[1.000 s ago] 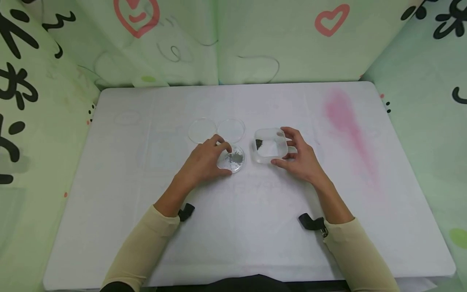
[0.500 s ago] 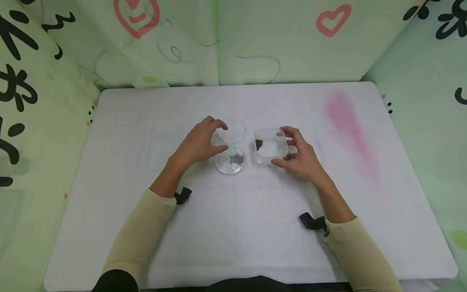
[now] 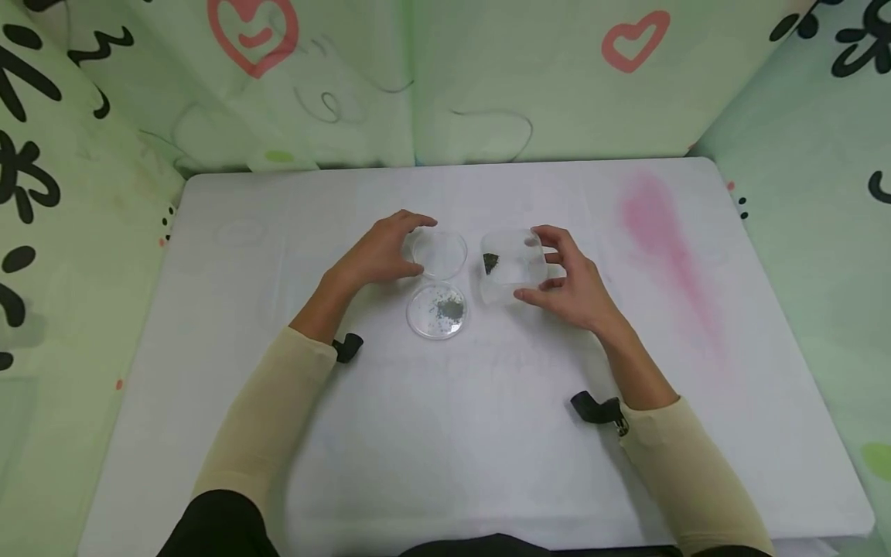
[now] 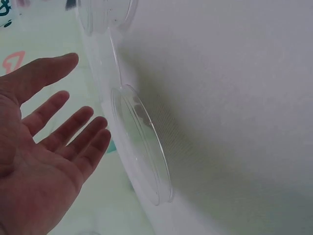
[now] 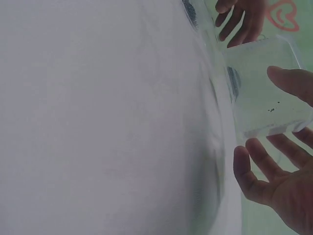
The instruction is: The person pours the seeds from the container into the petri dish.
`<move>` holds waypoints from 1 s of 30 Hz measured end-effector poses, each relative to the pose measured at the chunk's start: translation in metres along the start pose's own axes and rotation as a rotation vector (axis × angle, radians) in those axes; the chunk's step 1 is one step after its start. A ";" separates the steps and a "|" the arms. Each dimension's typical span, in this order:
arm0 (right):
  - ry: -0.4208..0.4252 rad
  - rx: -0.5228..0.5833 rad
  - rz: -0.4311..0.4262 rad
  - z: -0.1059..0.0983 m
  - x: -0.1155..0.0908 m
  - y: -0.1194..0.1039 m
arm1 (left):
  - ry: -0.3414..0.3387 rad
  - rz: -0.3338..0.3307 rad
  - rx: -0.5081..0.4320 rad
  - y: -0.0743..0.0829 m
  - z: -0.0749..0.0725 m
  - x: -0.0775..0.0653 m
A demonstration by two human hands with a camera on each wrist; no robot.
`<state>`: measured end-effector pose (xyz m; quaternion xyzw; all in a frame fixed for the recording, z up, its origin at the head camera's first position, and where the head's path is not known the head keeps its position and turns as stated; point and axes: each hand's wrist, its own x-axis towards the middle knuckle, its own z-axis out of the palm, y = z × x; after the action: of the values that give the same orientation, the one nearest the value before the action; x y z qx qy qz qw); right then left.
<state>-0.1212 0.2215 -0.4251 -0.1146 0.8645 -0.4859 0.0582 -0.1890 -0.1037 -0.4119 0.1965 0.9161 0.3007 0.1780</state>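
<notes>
My right hand (image 3: 574,286) grips a clear square plastic box (image 3: 513,259) by its right side, thumb in front and fingers behind. Dark grains (image 3: 490,263) lie bunched in the box's left corner, and a few specks (image 5: 272,109) show in the right wrist view. My left hand (image 3: 376,251) is spread beside a clear round dish (image 3: 440,255), thumb and fingers apart. Just nearer to me lies a petri dish (image 3: 425,319) with grey grains (image 3: 448,309) on its right half. In the left wrist view nothing shows between the left fingers (image 4: 80,120).
The white-covered table (image 3: 445,433) carries a pink stain (image 3: 654,209) at right. Green printed cloth walls (image 3: 529,85) enclose its back and sides. The left hand covers the spot where another round dish lay.
My left hand has moved from the dish of grey grains away from me to the round dish behind it. My right hand has shifted the box slightly farther from me, tilting it a little.
</notes>
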 end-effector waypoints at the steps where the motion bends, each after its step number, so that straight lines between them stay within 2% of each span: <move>1: -0.001 0.001 -0.001 -0.001 0.002 -0.001 | -0.012 0.007 0.000 0.000 0.000 0.001; 6: -0.008 0.004 0.000 -0.003 0.013 -0.005 | -0.058 0.053 -0.001 -0.001 0.000 0.007; 11: -0.021 0.016 0.007 -0.004 0.022 -0.007 | -0.082 0.073 0.007 -0.001 0.001 0.010; 21: -0.045 0.068 0.025 -0.003 0.031 -0.009 | -0.090 0.083 0.043 0.001 0.001 0.016; 30: -0.062 0.070 -0.026 -0.004 0.037 -0.005 | -0.101 0.072 0.069 0.002 0.001 0.021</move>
<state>-0.1575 0.2128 -0.4179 -0.1390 0.8430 -0.5129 0.0827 -0.2063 -0.0915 -0.4156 0.2504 0.9081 0.2649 0.2062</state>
